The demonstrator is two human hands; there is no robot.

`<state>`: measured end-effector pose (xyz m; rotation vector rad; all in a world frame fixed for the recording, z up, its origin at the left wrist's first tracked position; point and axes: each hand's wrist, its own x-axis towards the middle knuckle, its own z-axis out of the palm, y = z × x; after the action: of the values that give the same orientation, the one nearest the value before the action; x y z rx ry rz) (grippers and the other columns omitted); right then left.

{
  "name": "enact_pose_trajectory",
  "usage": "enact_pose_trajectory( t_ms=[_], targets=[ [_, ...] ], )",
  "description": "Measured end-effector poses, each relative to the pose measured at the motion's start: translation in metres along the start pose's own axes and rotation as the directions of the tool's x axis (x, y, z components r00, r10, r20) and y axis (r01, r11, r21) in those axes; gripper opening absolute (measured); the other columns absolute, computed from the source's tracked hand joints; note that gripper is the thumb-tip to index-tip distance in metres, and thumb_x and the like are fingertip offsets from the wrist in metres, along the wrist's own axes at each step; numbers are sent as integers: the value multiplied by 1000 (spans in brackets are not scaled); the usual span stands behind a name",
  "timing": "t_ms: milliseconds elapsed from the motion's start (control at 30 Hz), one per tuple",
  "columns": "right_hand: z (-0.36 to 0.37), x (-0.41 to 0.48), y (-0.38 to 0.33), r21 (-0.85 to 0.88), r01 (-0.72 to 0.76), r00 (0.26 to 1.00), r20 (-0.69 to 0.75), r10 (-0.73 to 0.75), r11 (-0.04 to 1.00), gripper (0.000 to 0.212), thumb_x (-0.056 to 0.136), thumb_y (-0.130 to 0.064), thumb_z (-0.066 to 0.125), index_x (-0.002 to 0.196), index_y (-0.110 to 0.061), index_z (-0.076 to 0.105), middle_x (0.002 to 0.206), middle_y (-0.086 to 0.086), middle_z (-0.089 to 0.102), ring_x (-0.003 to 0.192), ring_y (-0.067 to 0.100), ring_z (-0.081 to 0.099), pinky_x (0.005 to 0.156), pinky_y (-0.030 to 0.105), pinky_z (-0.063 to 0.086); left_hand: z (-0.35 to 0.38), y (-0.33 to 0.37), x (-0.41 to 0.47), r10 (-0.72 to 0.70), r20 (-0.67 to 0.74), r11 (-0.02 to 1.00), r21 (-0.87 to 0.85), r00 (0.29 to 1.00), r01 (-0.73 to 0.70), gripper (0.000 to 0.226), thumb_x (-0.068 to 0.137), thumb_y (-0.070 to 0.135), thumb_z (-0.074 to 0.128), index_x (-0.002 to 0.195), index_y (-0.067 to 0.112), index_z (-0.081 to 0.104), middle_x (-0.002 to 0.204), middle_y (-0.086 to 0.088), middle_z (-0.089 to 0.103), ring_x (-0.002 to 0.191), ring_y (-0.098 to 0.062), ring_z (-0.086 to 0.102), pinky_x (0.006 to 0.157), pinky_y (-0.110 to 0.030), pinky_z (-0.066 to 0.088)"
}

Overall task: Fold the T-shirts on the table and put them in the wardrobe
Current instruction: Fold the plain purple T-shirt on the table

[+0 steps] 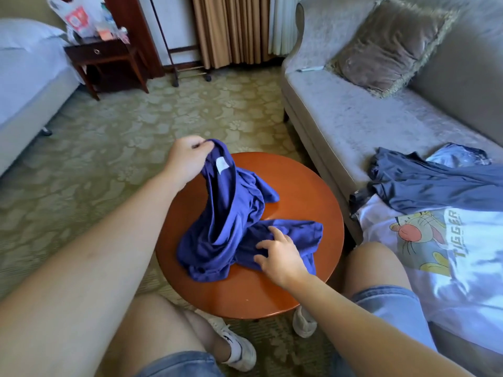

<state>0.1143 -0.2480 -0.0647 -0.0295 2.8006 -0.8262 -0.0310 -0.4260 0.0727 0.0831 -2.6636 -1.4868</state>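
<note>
A crumpled blue T-shirt [234, 221] lies on the round orange-brown wooden table [245, 295]. My left hand [187, 156] pinches its collar, next to a white label, and holds that end lifted above the table. My right hand [280, 254] rests on the lower part of the shirt with its fingers spread, pressing the cloth flat. On the sofa to the right lie a white T-shirt with a cartoon print [441, 257] and a dark blue-grey T-shirt [424, 183]. No wardrobe is in view.
A grey sofa [340, 112] with a brown cushion [389, 44] runs along the right. A bed [24, 77] and a dark nightstand [103, 55] with bags stand at the back left. Patterned carpet [152, 118] lies beyond the table. My knees flank the table's near edge.
</note>
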Motion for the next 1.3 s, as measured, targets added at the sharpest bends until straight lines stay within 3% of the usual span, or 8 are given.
enact_pose_trajectory(
  t_ms=[167, 333, 400, 533, 700, 900, 1100, 1300],
  targets=[
    [-7, -16, -46, 210, 252, 961, -166, -220, 944, 68, 89, -39, 67, 146, -15, 41, 151, 3, 39, 140, 23, 33, 115, 29, 24, -29, 25, -16, -126, -31, 960, -256, 992, 114, 25, 98, 20, 50, 73, 20, 53, 66, -2, 47, 50, -15, 41, 38, -16, 26],
    [-12, -7, -85, 644, 36, 996, -86, 26, 764, 77, 88, -27, 70, 152, -16, 27, 143, 3, 49, 125, 24, 53, 105, 35, 41, -53, 42, -36, -158, 7, 895, -422, 987, 147, 22, 101, 16, 42, 80, 19, 49, 72, -1, 55, 46, -12, 50, 40, -16, 28],
    [-16, -4, -90, 782, -17, 1000, 2, 25, 623, 74, 91, -18, 67, 152, -17, 25, 142, 8, 48, 91, 24, 65, 87, 35, 52, -64, 46, -41, -129, -6, 888, -446, 992, 113, 21, 102, 18, 41, 83, 19, 49, 75, -1, 56, 49, -13, 55, 40, -17, 30],
    [-31, 0, -96, 893, -87, 995, 103, -12, 441, 41, 94, -2, 57, 133, -10, 46, 93, 9, 63, 60, 18, 63, 59, 23, 52, -86, 53, -48, -78, -39, 875, -482, 996, 49, 19, 103, 18, 40, 87, 21, 50, 81, 0, 60, 60, -16, 58, 43, -20, 34],
    [-52, 7, -101, 843, -33, 998, 59, -31, 537, 4, 95, 0, 54, 96, -4, 55, 69, 9, 55, 39, 8, 57, 44, 18, 46, -104, 53, -50, -34, -101, 935, -354, 994, -4, 23, 102, 22, 40, 83, 25, 53, 85, 2, 62, 75, -17, 60, 63, -26, 42],
    [-111, 15, -112, 749, 186, 968, -252, 13, 636, 28, 96, -2, 49, 73, -15, 43, 61, 7, 51, 40, 10, 58, 44, 25, 44, -131, 42, -48, 5, -340, 1000, -1, 941, -6, 24, 100, 25, 38, 81, 22, 52, 88, -11, 60, 77, -24, 54, 69, -37, 49],
    [-221, 17, -150, 565, 401, 780, -624, 56, 721, 21, 85, -16, 53, 67, -23, 45, 73, -2, 57, 86, 29, 63, 88, 43, 49, -162, 70, -68, 81, -401, 991, 127, 912, -32, 21, 103, 24, 38, 99, 15, 56, 98, -7, 56, 91, -23, 49, 74, -30, 34],
    [-323, -21, -204, 313, 547, 581, -809, -83, 776, 10, 93, -10, 51, 91, -5, 59, 88, 4, 55, 85, 19, 48, 68, 20, 30, -212, 155, -94, 219, -445, 967, -22, 868, -255, 21, 103, 21, 39, 88, 20, 54, 86, -6, 54, 67, -19, 55, 55, -25, 46]
  ],
)
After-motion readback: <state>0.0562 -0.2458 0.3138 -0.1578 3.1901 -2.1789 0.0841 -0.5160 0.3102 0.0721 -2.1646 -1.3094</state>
